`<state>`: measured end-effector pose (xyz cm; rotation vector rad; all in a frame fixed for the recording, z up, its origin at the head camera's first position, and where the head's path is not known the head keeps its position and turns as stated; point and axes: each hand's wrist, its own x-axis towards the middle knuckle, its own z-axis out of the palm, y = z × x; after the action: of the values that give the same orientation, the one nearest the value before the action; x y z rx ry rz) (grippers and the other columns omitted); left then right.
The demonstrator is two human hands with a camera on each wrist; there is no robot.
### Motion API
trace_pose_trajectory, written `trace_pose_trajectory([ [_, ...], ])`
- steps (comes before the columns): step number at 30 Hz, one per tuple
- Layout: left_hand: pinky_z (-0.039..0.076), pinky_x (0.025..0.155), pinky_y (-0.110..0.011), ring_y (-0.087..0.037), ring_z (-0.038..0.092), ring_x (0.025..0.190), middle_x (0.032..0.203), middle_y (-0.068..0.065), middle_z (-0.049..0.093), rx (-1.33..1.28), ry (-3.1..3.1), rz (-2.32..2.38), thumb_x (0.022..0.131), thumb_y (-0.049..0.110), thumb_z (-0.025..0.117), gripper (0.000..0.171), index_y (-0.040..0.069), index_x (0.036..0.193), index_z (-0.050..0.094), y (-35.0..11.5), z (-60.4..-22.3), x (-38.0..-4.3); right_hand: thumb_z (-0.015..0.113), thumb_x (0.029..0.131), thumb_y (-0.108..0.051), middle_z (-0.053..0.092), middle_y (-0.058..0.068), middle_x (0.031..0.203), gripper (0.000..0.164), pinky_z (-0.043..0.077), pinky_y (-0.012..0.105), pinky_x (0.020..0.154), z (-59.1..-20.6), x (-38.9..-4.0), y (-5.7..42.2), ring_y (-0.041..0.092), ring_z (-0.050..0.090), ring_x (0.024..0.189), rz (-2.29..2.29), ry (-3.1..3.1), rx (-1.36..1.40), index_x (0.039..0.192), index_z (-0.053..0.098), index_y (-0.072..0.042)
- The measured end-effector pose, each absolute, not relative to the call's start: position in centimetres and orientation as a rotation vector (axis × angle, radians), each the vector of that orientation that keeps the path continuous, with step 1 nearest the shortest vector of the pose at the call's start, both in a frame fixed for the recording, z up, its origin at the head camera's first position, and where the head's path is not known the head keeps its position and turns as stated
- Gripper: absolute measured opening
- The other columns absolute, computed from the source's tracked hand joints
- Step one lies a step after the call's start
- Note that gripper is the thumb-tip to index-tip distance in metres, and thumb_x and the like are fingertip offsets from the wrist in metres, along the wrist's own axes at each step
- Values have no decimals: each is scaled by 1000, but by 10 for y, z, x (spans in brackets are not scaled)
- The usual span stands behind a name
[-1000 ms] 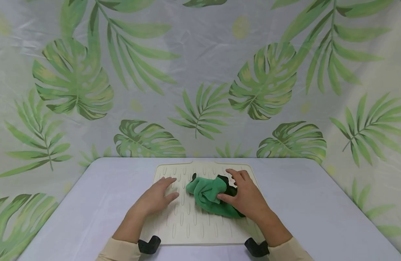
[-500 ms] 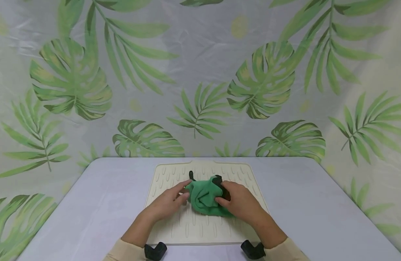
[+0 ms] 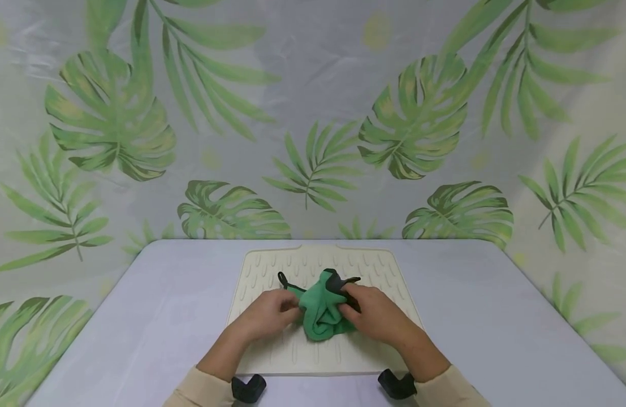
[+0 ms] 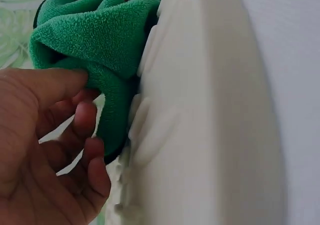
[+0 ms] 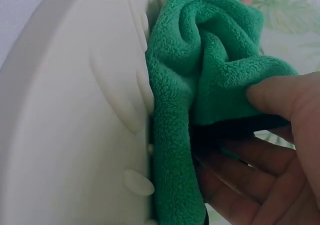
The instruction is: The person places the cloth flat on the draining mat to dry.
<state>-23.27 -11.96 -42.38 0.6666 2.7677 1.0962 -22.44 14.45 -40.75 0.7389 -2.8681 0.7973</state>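
Note:
A crumpled green terry towel with black edging lies bunched on a cream ridged mat. A thin black loop sticks out from its far left corner. At the towel's left side, my left hand pinches a fold between thumb and curled fingers, as the left wrist view shows of the cloth. My right hand grips the opposite side, its thumb on top of the fabric and its fingers beneath the dark edge. Parts of the towel's underside are hidden by its folds.
The mat lies on a table covered in white cloth. Behind the table hangs a leaf-patterned sheet. Black wrist pieces sit at both sleeves, the left one and the right one.
My left hand has come in from the left and taken hold of the towel. The right hand has drawn its side slightly inward, and the towel is bunched more tightly, its left corner loop now spread out.

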Motion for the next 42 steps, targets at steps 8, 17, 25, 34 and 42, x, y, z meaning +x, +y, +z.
trace_pose_trajectory([
  [8, 50, 80, -38, -28, 61, 113, 112, -1, 71, 550, 2903, 1149, 84, 16, 65, 13, 20, 72, 63, -133, -410, -234, 70, 97, -16, 69, 3, 100, 9, 57, 38, 76, -403, -226, 155, 18, 67, 89, 616, -2775, 482, 103, 64, -12],
  [17, 49, 67, -31, -19, 67, 92, 122, -8, 70, 419, 2795, 1198, 93, 20, 60, 7, 17, 87, 63, -144, -403, -234, 72, 95, -34, 68, -1, 69, 23, 45, 27, 49, -401, -228, 161, 11, 58, 57, 537, -2790, 326, 98, 70, -11],
  [25, 55, 92, -45, -22, 66, 112, 128, 1, 68, 323, 2751, 1083, 97, 47, 65, 42, 22, 131, 65, -146, -405, -231, 63, 101, -17, 72, 0, 84, 11, 52, 29, 66, -397, -228, 161, 11, 63, 74, 663, -2862, 570, 98, 72, -12],
  [34, 54, 81, -39, -16, 61, 93, 100, -1, 68, 313, 2752, 946, 77, 40, 88, 72, 9, 137, 63, -147, -405, -230, 75, 91, -12, 70, -1, 104, 13, 55, 38, 87, -404, -226, 156, 16, 65, 99, 707, -2987, 782, 102, 69, -13],
  [42, 41, 63, -32, -19, 51, 69, 72, -1, 59, 354, 2907, 808, 89, 15, 72, 17, 13, 105, 77, -148, -408, -231, 77, 89, -13, 67, 0, 107, 14, 56, 39, 90, -403, -224, 157, 17, 65, 100, 638, -2851, 807, 101, 69, -11],
])
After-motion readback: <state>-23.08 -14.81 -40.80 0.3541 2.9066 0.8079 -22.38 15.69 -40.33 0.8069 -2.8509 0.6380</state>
